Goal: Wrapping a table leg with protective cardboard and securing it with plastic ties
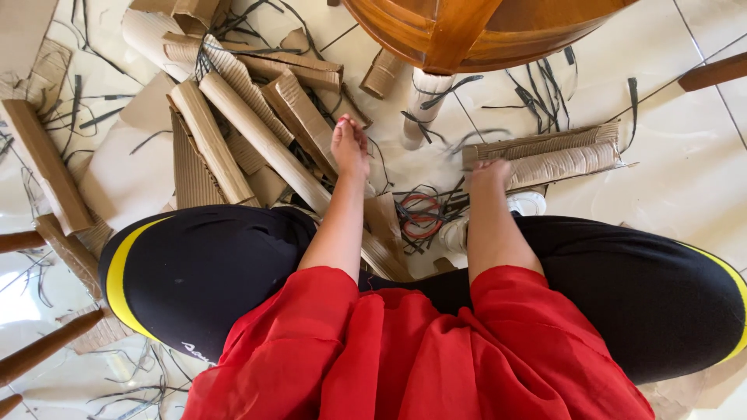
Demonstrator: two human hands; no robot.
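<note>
Cardboard rolls (261,136): matt brown, ribbed corrugated paper. Floor (685,179): glossy smooth pale tile. Table (467,27): varnished wood, shiny. Red sleeves (405,350): thin sheer cloth.

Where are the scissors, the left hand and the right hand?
scissors (421,216): head view, on the red handle loops.
left hand (349,146): head view, on the back of the hand.
right hand (489,175): head view, on the knuckles, by a corrugated cardboard roll (564,159).

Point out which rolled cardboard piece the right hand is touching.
The ribbed roll lying crosswise right of the table pedestal: the right hand rests on its left end. The other rolls are piled at the left, by the left hand.
</note>
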